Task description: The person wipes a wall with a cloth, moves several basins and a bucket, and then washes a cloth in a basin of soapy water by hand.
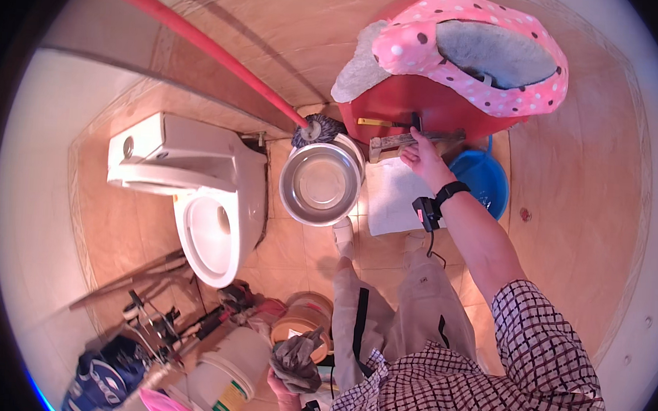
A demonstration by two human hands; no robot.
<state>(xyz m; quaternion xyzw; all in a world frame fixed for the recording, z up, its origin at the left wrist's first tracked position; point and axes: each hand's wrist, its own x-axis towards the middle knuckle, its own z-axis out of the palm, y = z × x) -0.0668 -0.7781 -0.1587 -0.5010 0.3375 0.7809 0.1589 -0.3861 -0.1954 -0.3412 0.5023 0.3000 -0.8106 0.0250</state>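
My right hand reaches forward to a worn wooden stool in front of a large red tub; its fingertips are at the stool's edge, and whether they grip it is not plain. Just beyond lies a yellow-handled tool with a dark head. At the lower left my left hand holds a crumpled grey-brown cloth beside my leg. A pink polka-dot pet bed with grey plush lining rests on top of the red tub.
A steel basin stands by a mop head with a red handle. A white mat covers floor tiles next to a blue basin. A white toilet is at left. Buckets and a folding cart stand lower left.
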